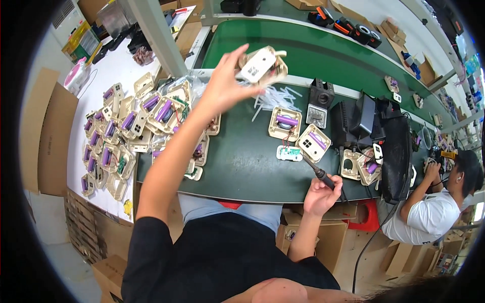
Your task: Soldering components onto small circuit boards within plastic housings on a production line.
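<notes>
A dark green tabletop (242, 161) fills the centre, with a long green conveyor belt (303, 50) running behind it from twelve toward two o'clock. At nine o'clock a white tabletop (108, 70) stands beside flattened cardboard sheets (48, 131) leaning over a pale floor (65, 262). A grey metal post (156, 35) rises at eleven o'clock, and cardboard boxes (323, 237) sit under the bench near five o'clock in bright, even light.

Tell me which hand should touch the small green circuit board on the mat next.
Right, probably. The right hand grips the soldering iron with its tip beside the green circuit board. The left hand is raised high, holding a beige housing.
</notes>
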Available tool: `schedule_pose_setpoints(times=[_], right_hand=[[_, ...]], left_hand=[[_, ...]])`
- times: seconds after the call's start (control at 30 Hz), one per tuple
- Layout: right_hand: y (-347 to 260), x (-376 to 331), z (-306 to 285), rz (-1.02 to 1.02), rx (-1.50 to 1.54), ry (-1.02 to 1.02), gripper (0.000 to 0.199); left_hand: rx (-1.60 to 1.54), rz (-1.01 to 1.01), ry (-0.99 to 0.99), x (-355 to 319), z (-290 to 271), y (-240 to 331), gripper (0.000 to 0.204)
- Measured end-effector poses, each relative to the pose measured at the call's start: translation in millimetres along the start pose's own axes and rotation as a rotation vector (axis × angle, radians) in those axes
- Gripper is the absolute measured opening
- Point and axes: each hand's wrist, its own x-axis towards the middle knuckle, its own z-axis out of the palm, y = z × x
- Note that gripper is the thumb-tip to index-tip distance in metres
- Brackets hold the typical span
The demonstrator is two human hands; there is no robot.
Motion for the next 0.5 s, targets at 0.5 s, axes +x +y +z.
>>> schedule_pose_setpoints(times=[0.5], right_hand=[[5.3,-0.6,8.8,0.051,-0.236,-0.033,0.035]], left_hand=[[0.528,-0.208,-0.456,183.9,49.6,-179.1,0.129]])
